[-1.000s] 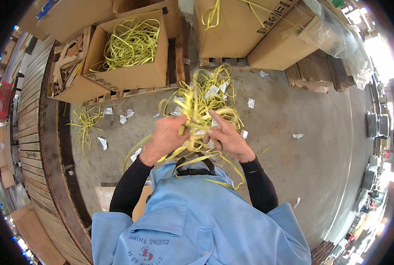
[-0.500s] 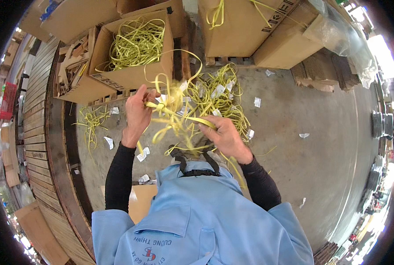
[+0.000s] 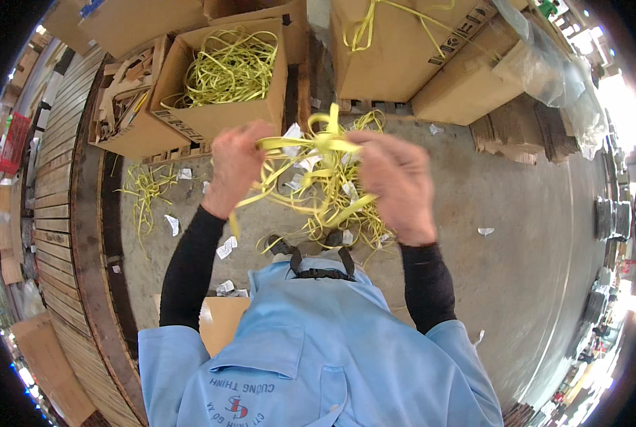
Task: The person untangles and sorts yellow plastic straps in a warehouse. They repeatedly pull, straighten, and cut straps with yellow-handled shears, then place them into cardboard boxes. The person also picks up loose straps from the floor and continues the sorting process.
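A knotted bundle of yellow plastic strapping [image 3: 325,144] is stretched between my two hands, its loops hanging toward the floor. On one side my left hand [image 3: 240,160] is closed around a strap end. Opposite it, my right hand [image 3: 398,178] grips another part of the bundle; both hands are a little blurred. Below and behind the bundle a loose heap of the same strapping [image 3: 375,231] lies on the concrete floor, partly hidden, with white paper labels [image 3: 225,247] scattered about. A cardboard box [image 3: 225,117] full of tangled yellow strapping stands ahead on the left.
A box of cardboard scraps [image 3: 122,107] adjoins the strapping box, both on a wooden pallet. Tall cartons [image 3: 382,64] stand at the far right beside flattened cardboard [image 3: 517,128]. Wooden slats [image 3: 53,220] run along the left. A small strapping tangle [image 3: 146,203] lies on the floor.
Both hands have moved up and apart, the right one farther to the right. The knotted bundle has been pulled tauter between them and raised.
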